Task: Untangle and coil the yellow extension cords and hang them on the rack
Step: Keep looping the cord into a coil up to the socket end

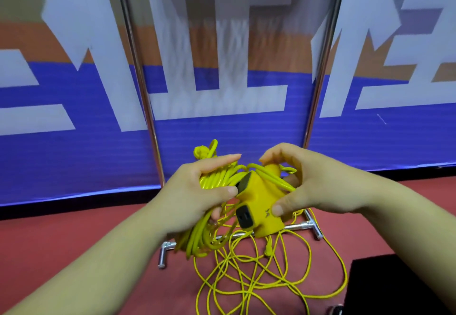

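Both hands hold the work at chest height: left hand wrapped round the coiled cord, right hand pinching the socket block. Floppy loose cord sprawls on the floor by the rack; I'd grip the rigid block.

Loose cord tangle across the floor before rack base.

Upper banner heavily motion-blurred; lettering unreadable. Rack uprights cut off at top edge. Loose floor cord runs past bottom edge. Dark object, possibly a box, cropped at lower right.
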Demonstrator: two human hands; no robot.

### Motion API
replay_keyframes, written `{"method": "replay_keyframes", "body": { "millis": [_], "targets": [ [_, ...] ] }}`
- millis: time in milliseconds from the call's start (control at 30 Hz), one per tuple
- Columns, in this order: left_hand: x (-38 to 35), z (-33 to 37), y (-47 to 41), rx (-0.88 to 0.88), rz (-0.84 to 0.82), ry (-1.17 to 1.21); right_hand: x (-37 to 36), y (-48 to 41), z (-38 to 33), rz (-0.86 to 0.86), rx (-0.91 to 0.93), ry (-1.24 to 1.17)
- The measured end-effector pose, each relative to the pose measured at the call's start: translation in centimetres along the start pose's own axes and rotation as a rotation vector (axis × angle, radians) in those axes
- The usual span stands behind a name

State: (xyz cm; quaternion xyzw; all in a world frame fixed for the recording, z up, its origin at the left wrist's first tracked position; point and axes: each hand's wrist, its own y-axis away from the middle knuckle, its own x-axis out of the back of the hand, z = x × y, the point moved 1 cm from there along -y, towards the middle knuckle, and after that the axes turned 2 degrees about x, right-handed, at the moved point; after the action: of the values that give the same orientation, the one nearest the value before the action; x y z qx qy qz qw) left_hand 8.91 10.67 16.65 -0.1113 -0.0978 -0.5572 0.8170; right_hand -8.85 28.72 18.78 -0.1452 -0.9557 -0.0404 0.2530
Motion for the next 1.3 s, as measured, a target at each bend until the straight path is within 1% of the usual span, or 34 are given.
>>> {"method": "replay_keyframes", "body": {
  "millis": [67, 133, 200, 267, 367, 400, 433, 533, 700, 833, 1000, 1100, 1200, 1300],
  "targets": [
    [0.5, -0.3, -0.1, 0.009, -0.032, 0.017, -0.5, -0.3, -0.2, 0.015, 0.004, 0.096],
    [0.6, -0.5, -0.2, 0.011, -0.075, 0.026, -0.9, -0.7, -0.4, -0.012, 0.03, 0.07],
    [0.5, -0.7, -0.4, 0.021, -0.098, 0.041, -0.9, -1.1, -0.2, -0.067, 0.043, -0.009],
    [0.6, -0.9, -0.5, 0.034, -0.087, 0.079, -0.8, -1.4, -0.1, -0.111, 0.005, -0.173],
    [0.9, -1.3, -0.8, 0.05, -0.086, 0.155, -0.3, -1.8, -0.4, -0.034, -0.081, -0.5],
    [0.9, -1.4, -0.9, 0.057, -0.093, 0.174, -0.2, -1.9, -0.4, -0.012, -0.105, -0.555],
    [0.9, -1.5, -0.9, 0.063, -0.099, 0.187, -0.2, -2.0, -0.4, 0.004, -0.119, -0.551],
    [0.7, -1.7, -1.1, 0.07, -0.094, 0.208, -0.2, -2.0, -0.3, 0.036, -0.083, -0.401],
    [0.6, -2.3, -1.5, 0.105, -0.014, 0.32, -0.6, -2.3, -0.1, 0.16, -0.081, -0.395],
    [0.2, -2.6, -1.7, 0.12, 0.026, 0.356, -1.0, -2.4, -0.2, 0.261, -0.033, -0.35],
    [0.0, -2.4, -1.7, 0.104, 0.069, 0.368, -1.2, -2.1, -0.1, 0.214, 0.0, -0.225],
    [0.0, -2.1, -1.6, 0.098, 0.087, 0.366, -1.0, -2.0, 0.2, 0.193, -0.008, -0.21],
    [0.0, -2.1, -1.6, 0.089, 0.113, 0.314, -1.1, -1.9, 0.5, 0.144, -0.036, -0.194],
    [0.0, -2.2, -1.7, 0.093, 0.156, 0.292, -1.1, -1.8, 0.4, 0.231, -0.056, -0.025]
  ]
}}
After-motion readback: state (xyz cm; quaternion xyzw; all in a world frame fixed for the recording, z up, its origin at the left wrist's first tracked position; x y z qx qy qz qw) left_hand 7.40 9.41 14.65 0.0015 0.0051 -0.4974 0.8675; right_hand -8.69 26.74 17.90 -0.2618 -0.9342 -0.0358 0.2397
